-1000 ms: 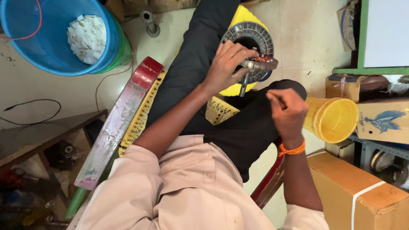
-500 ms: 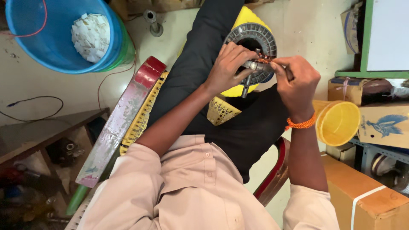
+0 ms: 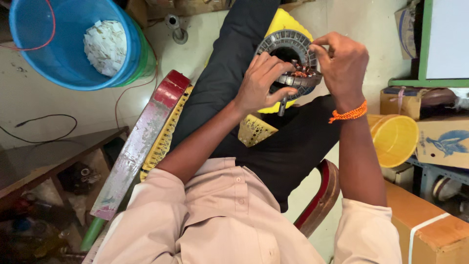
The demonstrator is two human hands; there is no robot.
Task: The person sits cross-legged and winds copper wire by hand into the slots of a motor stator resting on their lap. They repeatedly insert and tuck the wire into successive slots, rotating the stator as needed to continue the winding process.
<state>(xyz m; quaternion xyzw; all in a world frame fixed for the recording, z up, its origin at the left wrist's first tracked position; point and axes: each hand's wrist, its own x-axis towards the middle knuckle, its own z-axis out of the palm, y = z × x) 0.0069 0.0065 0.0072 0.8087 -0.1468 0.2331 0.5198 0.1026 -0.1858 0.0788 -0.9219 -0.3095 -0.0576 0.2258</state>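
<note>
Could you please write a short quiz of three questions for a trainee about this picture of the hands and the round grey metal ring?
1. True or false: both hands touch the round grey slotted metal ring.
2. What lies inside the big blue plastic bucket? A) white paper scraps B) water C) bolts
3. Fill in: the right hand has an ______ thread band at its wrist.

Key:
1. True; the left hand grips the ring too.
2. A
3. orange
</note>
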